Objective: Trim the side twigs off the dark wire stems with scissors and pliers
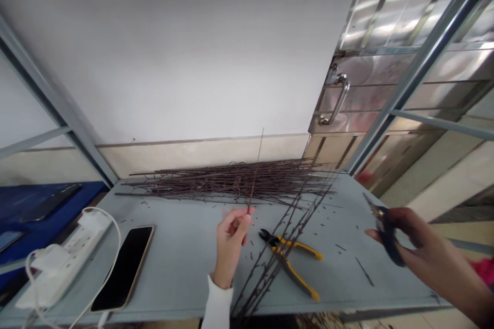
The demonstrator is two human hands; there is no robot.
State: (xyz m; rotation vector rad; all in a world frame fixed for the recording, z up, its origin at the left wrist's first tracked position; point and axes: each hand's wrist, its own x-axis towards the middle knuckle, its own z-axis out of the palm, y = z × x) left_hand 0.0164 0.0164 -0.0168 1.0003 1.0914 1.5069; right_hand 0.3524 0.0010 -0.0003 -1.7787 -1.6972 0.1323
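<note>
Pinched upright between the thumb and fingers of my left hand is a thin dark twig, its tip rising above the table's back edge. My right hand, out at the right, grips black-handled scissors by the loops, blades pointing up and left, apart from the twig. A few long budded twigs lie slantwise just right of my left hand. Partly under them rest yellow-and-black cutting pliers with their handles spread. Behind, a large pile of dark twigs stretches across the back.
On the grey table lie scattered twig bits. At left are a black-screened phone and a white power strip with a looping cable. Metal posts frame both sides; a metal door handle is beyond at right.
</note>
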